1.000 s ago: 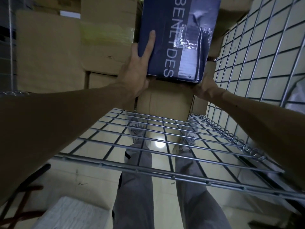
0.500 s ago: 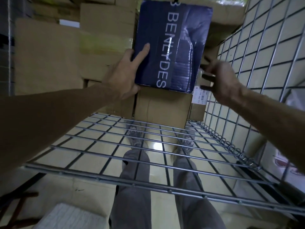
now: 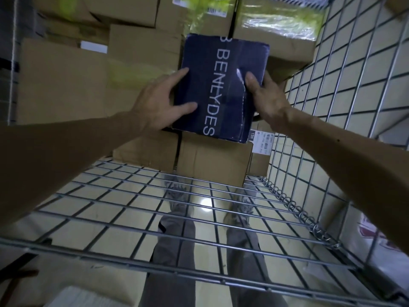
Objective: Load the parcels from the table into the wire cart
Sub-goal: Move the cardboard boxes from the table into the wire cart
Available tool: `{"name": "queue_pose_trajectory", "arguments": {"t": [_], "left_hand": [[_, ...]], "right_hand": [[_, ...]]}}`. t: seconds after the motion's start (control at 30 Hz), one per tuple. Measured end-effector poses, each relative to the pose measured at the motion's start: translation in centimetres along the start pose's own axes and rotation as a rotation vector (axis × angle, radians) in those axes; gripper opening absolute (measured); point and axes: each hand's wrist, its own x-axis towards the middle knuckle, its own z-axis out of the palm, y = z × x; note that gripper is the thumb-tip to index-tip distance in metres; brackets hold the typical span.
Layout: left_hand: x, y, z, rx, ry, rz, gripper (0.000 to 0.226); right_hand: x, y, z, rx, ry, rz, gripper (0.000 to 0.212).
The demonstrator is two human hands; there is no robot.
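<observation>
Most fingers of the right hand (image 3: 269, 98) hide behind the right side of the blue box (image 3: 221, 63). Some fingers of the left hand (image 3: 155, 100) go out of sight at its left side. The print on the white label (image 3: 262, 142) at the box's lower right is too tiny to read. The brown boxes (image 3: 124, 9) at the top edge are cut off, like the white thing (image 3: 66, 299) in the lower left corner.
</observation>
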Motion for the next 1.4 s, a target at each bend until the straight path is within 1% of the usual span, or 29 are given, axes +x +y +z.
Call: {"name": "queue_pose_trajectory", "arguments": {"t": [0.07,0.1,0.17,0.23,0.33,0.43,0.53,0.6,0.77,0.9,1.0,1.03,1.07,1.13,1.2,1.23,1.27,1.33,1.4], "left_hand": [[1.0,0.5,0.4,-0.02,0.024,-0.052,0.082],[1.6,0.6,0.7,-0.006,0.023,-0.07,0.084],[2.3,0.7,0.5,0.112,0.01,-0.071,0.086],[3.0,0.8,0.5,0.213,0.032,-0.063,0.078],[3.5,0.9,0.6,0.265,0.042,-0.057,0.076],[4.0,0.2,0.7,0.323,0.008,-0.033,0.08],[4.3,-0.3,1.0,0.463,-0.036,0.017,0.086],[4.5,-1.1,1.4,0.551,-0.034,0.045,0.086],[4.9,-2.1,2.3,0.774,-0.06,0.04,0.085],[5.0,-2.7,3.1,0.844,0.005,0.051,0.084],[5.2,-2.5,3.4,0.861,-0.032,0.017,0.084],[5.2,-2.1,3.2,0.858,-0.061,0.009,0.084],[5.0,-1.7,3.0,0.85,-0.092,-0.001,0.086],[4.9,-1.2,2.6,0.852,-0.14,-0.025,0.096],[4.5,-1.1,2.2,0.9,-0.18,-0.043,0.11],[4.2,-1.2,2.1,0.918,-0.191,-0.038,0.115],[4.0,-1.4,2.1,0.926,-0.195,-0.028,0.118],[4.1,-2.3,2.2,0.937,-0.186,-0.015,0.119],[4.3,-2.9,2.7,0.962,-0.155,-0.001,0.118]], "right_hand": [[0.2,0.1,-0.1,0.051,-0.023,0.035,0.053],[0.3,0.0,-0.2,0.071,-0.038,0.051,0.049],[0.5,-0.4,-0.2,0.076,-0.07,0.097,0.045],[0.9,-0.3,-0.3,0.067,-0.083,0.143,0.043],[1.7,0.1,-0.1,0.076,-0.075,0.184,0.041],[2.6,0.7,0.6,0.091,-0.063,0.197,0.039],[3.4,1.1,1.1,0.107,-0.044,0.209,0.04],[4.1,1.4,1.6,0.102,-0.029,0.208,0.042],[5.4,2.6,2.8,0.14,-0.016,0.202,0.043],[6.0,3.4,3.3,0.174,-0.006,0.159,0.04],[5.9,3.8,3.4,0.219,0.022,0.174,0.039],[5.5,3.7,3.4,0.216,0.015,0.18,0.043],[5.1,3.7,3.5,0.2,0.01,0.185,0.054],[3.8,3.9,4.1,0.094,0.087,0.168,0.083],[1.9,4.2,5.5,-0.042,0.156,0.068,0.094],[1.0,4.4,6.3,-0.119,0.16,0.014,0.097],[0.2,4.5,7.0,-0.217,0.158,-0.025,0.096],[-0.4,5.2,8.2,-0.436,0.18,-0.08,0.081],[0.1,6.2,8.9,-0.538,0.223,-0.08,0.074]]}}
